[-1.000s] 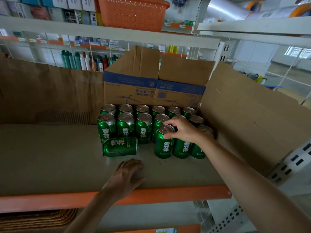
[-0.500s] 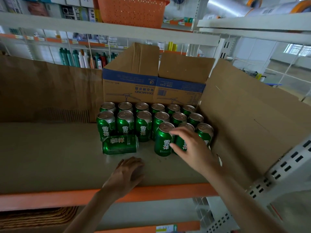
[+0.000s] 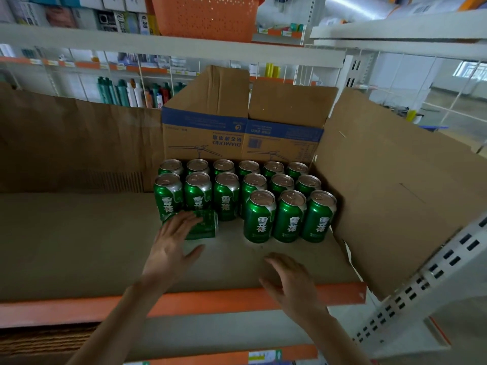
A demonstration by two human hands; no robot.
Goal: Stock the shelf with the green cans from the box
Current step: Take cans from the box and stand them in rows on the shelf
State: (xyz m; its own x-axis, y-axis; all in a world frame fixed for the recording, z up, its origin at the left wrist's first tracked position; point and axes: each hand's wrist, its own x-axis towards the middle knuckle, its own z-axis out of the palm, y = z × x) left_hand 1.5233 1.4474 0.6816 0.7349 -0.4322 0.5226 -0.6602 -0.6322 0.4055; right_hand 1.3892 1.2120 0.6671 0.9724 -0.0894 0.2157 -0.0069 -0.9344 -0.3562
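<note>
Several green cans (image 3: 259,216) stand upright in rows on the cardboard-lined shelf (image 3: 79,241), against an open cardboard box (image 3: 237,133) at the back. One green can (image 3: 204,227) lies on its side in front of the left rows. My left hand (image 3: 174,243) reaches over it, fingers spread and resting on its left end. My right hand (image 3: 292,283) hovers low over the shelf's front edge, fingers apart and holding nothing, below the three front cans.
The shelf has an orange front rail (image 3: 210,301). A cardboard sheet (image 3: 390,185) stands along the right side beside a white perforated upright (image 3: 432,272). An orange basket (image 3: 208,17) sits on the shelf above. Bottles (image 3: 131,93) line a rack behind.
My right hand has let go of the front can and drawn back toward the shelf's edge. My left hand has moved forward from the shelf front onto the lying can.
</note>
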